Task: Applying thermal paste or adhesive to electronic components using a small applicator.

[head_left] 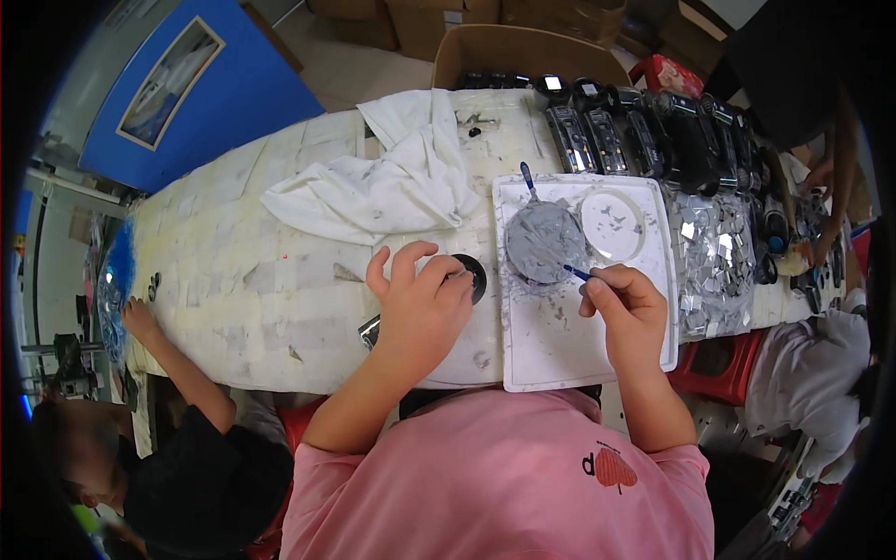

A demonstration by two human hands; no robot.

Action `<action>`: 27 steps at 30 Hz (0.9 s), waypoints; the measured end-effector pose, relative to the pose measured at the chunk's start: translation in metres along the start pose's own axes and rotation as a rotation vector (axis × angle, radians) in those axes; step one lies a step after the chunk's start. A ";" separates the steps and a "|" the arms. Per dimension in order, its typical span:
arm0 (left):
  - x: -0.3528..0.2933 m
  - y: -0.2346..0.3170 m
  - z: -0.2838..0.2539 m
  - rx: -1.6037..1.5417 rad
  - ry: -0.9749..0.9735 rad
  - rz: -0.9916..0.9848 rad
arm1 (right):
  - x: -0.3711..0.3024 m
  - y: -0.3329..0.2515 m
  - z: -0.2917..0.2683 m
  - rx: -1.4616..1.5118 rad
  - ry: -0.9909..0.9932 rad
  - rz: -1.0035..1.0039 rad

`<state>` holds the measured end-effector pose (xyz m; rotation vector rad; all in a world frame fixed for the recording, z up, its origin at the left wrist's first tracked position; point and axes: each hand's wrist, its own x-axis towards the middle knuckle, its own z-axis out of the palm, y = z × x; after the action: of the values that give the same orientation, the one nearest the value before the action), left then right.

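- The left hand (pixel 422 308) hides the middle of a black device (pixel 479 277); its bent fingers spread over it, grip unclear.
- The right hand (pixel 627 303) pinches a blue tool (pixel 580 273), its tip indistinct against the grey paste (pixel 541 238).

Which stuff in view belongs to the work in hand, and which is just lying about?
Apparently in use:
black device under left hand
blue tool in right hand
grey material
white tray

Seemingly just lying about:
white cloth
open cardboard box
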<state>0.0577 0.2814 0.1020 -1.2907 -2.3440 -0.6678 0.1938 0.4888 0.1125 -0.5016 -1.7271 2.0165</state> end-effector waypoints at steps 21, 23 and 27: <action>-0.012 0.006 0.002 0.029 0.023 -0.116 | -0.003 0.003 0.016 -0.018 -0.096 0.086; -0.008 0.007 0.000 0.066 0.046 -0.107 | -0.003 0.004 0.015 -0.025 -0.095 0.088; -0.009 0.007 0.000 0.091 0.033 -0.071 | -0.001 0.005 0.014 -0.019 -0.103 0.086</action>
<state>0.0682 0.2786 0.0985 -1.1536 -2.3742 -0.5927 0.1871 0.4758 0.1097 -0.4931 -1.8154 2.1215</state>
